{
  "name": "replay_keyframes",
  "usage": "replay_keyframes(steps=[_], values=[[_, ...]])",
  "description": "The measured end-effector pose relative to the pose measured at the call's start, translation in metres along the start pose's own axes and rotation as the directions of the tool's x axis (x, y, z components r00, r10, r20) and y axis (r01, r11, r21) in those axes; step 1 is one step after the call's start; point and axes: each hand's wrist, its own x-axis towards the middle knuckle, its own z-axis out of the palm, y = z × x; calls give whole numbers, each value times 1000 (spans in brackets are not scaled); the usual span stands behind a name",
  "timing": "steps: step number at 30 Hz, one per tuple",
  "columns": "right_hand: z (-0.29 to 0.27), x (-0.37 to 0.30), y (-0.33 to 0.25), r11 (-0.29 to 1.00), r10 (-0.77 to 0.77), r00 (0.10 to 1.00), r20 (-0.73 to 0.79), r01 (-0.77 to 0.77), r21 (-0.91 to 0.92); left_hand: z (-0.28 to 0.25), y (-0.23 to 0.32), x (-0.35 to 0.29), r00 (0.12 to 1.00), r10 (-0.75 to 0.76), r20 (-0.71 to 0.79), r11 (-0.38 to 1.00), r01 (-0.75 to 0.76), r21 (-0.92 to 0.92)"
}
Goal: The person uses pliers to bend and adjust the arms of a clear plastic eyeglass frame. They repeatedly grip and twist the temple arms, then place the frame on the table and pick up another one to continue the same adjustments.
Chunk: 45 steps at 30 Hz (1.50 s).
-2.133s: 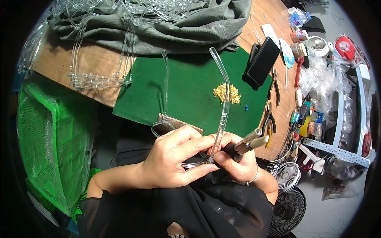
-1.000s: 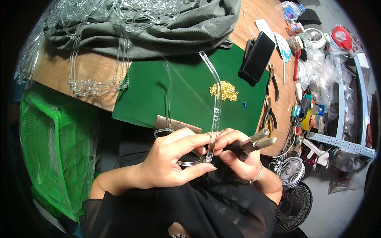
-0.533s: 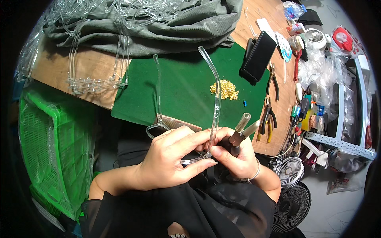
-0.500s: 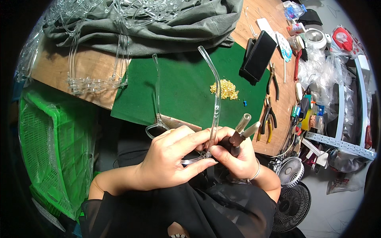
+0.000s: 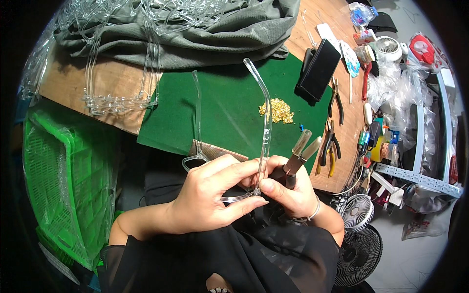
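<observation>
A clear plastic eyeglass frame (image 5: 264, 146) is held at the near edge of the green mat, its two temple arms pointing away from me. My left hand (image 5: 212, 193) is closed around its front, thumb and fingertips by the right hinge, hiding much of the rim. Against the base of the right temple presses the thumb of my right hand (image 5: 288, 195), which is also closed. In that same hand sits a pair of pliers (image 5: 293, 165), two pale sleeved ends sticking up past the fingers. Whether the right fingers also pinch a small part is hidden.
On the green mat (image 5: 220, 112) lie a pile of tiny gold-coloured parts (image 5: 277, 111) and a black phone-like device (image 5: 318, 71). More pliers (image 5: 330, 149) rest at the right. Clear frames (image 5: 119, 103) and grey cloth (image 5: 220, 41) lie behind; a green crate (image 5: 68, 185) stands left.
The pliers' pale ends have swung slightly up and to the right in my right hand. The eyeglass frame has shifted a little, its left temple tip lower and further right. Both hands keep their hold.
</observation>
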Motion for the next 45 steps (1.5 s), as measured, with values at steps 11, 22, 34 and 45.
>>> replay_keyframes(steps=[11,22,34,45], values=[[-4,-3,-2,999,27,999,19,-26,-37,-4,1,0,999,24,30,998,-22,-65],[-16,-19,-16,556,42,993,113,71,-828,-12,0,2,997,16,82,996,-9,-93],[-14,-17,-12,237,-101,970,223,241,-941,-14,-1,2,980,152,127,982,-164,97],[-16,-14,7,-29,-335,910,244,249,-968,-10,-2,0,955,272,121,903,-297,312]])
